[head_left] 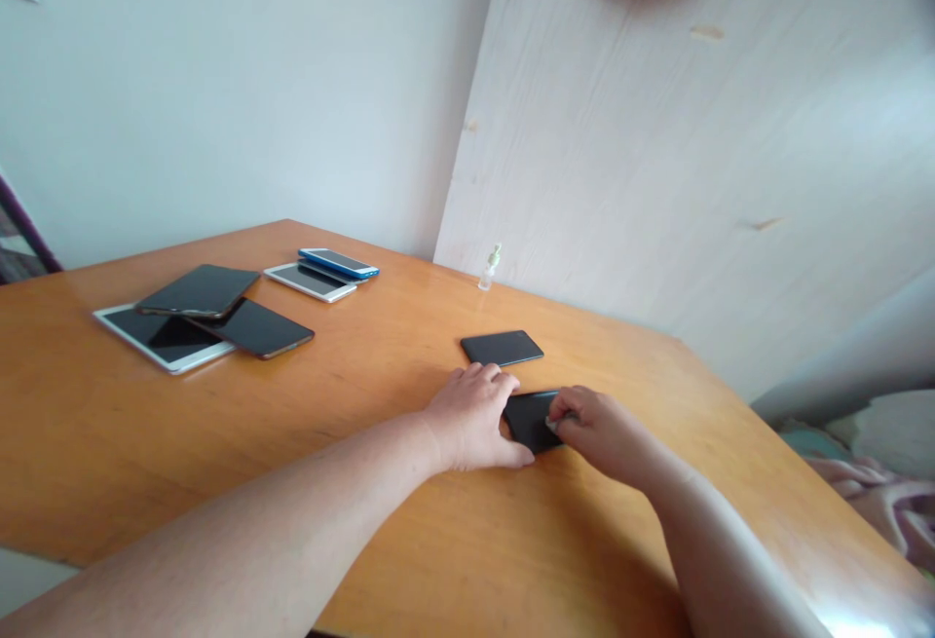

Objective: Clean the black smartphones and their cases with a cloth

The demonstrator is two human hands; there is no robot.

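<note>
A black phone (527,416) lies flat on the wooden table, its dark face up. My left hand (474,419) grips its left end, with the fingers at the far edge and the thumb at the near edge. Over the right part of the same phone, my right hand (588,424) is closed in a pinch. A bit of whitish cloth (552,425) shows under its fingertips, against the phone's surface; most of it is hidden by the fingers. Just beyond my hands lies another black phone (503,348), untouched.
A small clear pump bottle (488,270) stands near the table's (380,346) back edge. To the left lie a white tablet (165,341) under two dark devices (201,290), and a white device (311,281) beside a blue phone (340,262). Bedding (883,482) is at right.
</note>
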